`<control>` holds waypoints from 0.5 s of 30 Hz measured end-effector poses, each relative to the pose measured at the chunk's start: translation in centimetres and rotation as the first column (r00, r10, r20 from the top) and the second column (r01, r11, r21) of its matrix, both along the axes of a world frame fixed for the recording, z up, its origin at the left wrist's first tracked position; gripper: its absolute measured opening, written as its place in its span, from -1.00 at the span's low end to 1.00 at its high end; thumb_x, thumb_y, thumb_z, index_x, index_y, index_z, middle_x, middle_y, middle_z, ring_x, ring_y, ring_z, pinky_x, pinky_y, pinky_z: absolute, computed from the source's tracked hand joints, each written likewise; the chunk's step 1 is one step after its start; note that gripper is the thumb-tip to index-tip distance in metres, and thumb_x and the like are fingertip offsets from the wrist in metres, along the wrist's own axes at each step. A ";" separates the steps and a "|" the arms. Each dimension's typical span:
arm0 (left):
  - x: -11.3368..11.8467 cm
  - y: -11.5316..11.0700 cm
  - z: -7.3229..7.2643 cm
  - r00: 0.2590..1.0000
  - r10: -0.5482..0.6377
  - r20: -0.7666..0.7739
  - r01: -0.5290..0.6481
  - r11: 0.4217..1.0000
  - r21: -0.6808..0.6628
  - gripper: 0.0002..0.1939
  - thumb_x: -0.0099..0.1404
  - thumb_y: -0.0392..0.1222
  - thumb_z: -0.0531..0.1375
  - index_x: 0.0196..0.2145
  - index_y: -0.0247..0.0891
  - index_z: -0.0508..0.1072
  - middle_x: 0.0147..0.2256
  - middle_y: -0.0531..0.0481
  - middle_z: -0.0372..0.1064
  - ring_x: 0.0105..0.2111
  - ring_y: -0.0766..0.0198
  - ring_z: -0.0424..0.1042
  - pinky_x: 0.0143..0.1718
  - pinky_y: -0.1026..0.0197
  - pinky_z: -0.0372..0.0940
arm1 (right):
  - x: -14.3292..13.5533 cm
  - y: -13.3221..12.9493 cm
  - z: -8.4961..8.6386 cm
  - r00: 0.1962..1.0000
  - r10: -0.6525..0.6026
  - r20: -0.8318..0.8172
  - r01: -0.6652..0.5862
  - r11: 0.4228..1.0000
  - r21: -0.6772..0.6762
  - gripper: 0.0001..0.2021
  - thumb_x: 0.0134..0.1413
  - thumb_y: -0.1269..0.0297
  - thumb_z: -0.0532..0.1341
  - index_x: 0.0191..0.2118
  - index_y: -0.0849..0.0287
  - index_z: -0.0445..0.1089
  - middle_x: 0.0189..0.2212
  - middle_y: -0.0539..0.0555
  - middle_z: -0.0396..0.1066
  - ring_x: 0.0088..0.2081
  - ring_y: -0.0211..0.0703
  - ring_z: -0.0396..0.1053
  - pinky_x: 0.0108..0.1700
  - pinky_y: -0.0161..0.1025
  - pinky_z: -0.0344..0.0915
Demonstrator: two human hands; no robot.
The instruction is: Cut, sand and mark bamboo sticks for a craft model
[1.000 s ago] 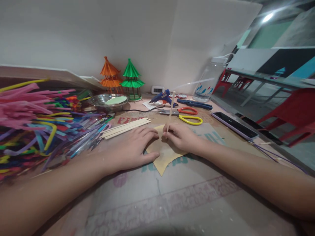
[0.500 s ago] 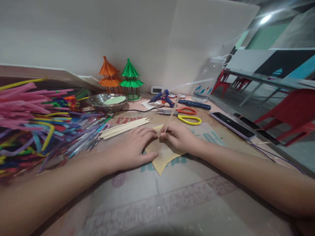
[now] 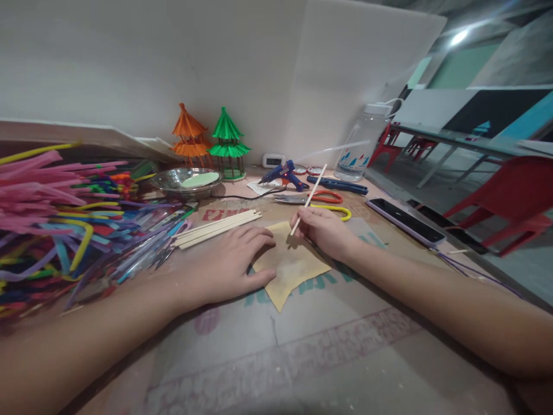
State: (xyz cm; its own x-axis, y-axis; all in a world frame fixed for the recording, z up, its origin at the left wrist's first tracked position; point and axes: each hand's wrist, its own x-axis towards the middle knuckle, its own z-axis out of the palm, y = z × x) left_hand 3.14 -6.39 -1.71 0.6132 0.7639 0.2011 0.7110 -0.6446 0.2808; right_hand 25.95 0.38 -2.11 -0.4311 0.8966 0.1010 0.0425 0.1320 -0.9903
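Observation:
A yellowish piece of sandpaper or cloth [image 3: 294, 271] with a ragged front edge lies on the covered table. My left hand [image 3: 235, 262] rests flat at its left side, fingers spread, with thumb and fingertips on its edge. Over its upper right part, my right hand [image 3: 322, 230] pinches a thin pale stick [image 3: 309, 199], which leans up to the right, its lower end just above the sheet. Behind my left hand lies a bundle of several pale sticks [image 3: 216, 229].
Colourful pipe cleaners [image 3: 47, 196] heap at left. Behind stand a metal bowl [image 3: 166, 183], orange [image 3: 190, 135] and green [image 3: 228, 135] pagoda models, a blue glue gun [image 3: 283, 173] and a bottle [image 3: 360, 144]. Scissors [image 3: 330, 197] and a phone [image 3: 406, 222] lie right.
My right hand has moved slightly right and up with the stick, which tilts further right, uncovering more of the sheet. My left hand has stayed in place on the sheet's edge.

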 end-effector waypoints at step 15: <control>-0.1 0.0 -0.1 1.000 0.001 -0.008 -0.001 1.000 0.005 -0.49 0.35 0.14 0.14 0.13 -0.20 0.36 0.17 -0.15 0.32 0.23 -0.07 0.21 0.25 -0.14 0.15 | 0.0 0.1 0.1 0.997 -0.052 -0.059 0.048 0.996 -0.069 -0.73 0.06 0.07 0.33 -0.35 0.16 0.34 -0.57 -0.04 0.41 -0.54 -0.30 0.27 -0.45 -0.33 0.21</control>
State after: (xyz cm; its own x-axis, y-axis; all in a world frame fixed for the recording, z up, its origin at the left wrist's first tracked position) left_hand 3.04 -6.38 -1.77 0.6143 0.7633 0.1998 0.7138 -0.6455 0.2717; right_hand 25.97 0.52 -2.02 -0.3802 0.9227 0.0644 -0.0129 0.0643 -0.9978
